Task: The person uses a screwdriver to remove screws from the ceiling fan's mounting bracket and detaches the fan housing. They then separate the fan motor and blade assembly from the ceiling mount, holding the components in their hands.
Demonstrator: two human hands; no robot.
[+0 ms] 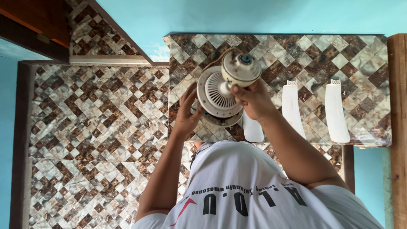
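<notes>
Head view, fan motor: a cream-white ceiling fan motor (pixel 220 91) is held up above the middle of the tiled bench (pixel 369 76), its ribbed round housing turned towards the camera and its cup-shaped canopy (pixel 241 68) pointing to the far edge.
Head view, left hand: the left hand (pixel 186 112) cups the near-left rim of the motor housing, fingers curled round it and holding its weight.
Head view, right hand: the right hand (pixel 253 99) grips the short stem between housing and canopy, fingers closed about it.
Head view, blades: three white fan blades lie flat on the bench, detached from the motor; one blade (pixel 253 127) is partly hidden beneath the right hand near the front edge, a second blade (pixel 293 108) lies just right of it, and a third blade (pixel 337 111) lies towards the right edge.
Head view, progress: as I judge it, motor and blades are apart and no blade is fixed to the housing; whether any screws or brackets are fitted cannot be told.
Head view, surroundings: patterned brown-and-cream tile floor (pixel 93 140) to the left, turquoise wall (pixel 254 17) behind the far edge.
</notes>
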